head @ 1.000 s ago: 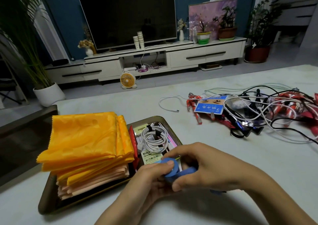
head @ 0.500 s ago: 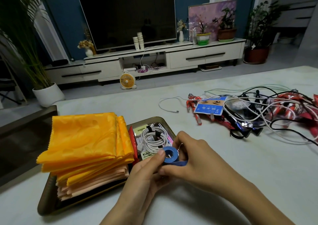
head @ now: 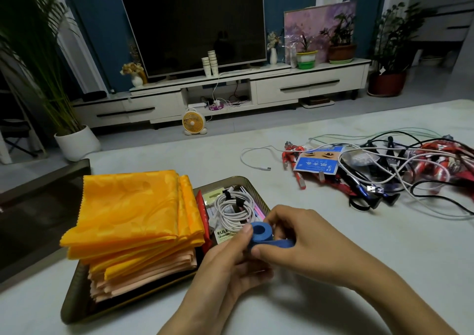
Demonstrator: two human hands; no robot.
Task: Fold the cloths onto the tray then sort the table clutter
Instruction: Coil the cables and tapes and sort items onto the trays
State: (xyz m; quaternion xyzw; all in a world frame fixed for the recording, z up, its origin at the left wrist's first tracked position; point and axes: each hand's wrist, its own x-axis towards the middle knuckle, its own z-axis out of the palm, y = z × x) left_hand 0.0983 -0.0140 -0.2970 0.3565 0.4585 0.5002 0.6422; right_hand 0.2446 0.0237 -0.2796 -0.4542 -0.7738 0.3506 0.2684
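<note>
— Pale tabletop (head: pixel 384 245), tray (head: pixel 77 296) at left, cloths (head: pixel 128 206) stacked on it. Where's the blue roll (head: pixel 261 232)?
— At the tray's right edge, hole facing the camera, loose tail running right.
— And the hands?
— Left hand (head: pixel 225 270) pinches the roll, thumb on its rim; right hand (head: pixel 307 240) curls round the tail. Cables (head: pixel 384 170) lie well apart, far right.

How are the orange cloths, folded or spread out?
Folded. The orange cloths lie in a neat stack with layered edges on the tray.
</note>
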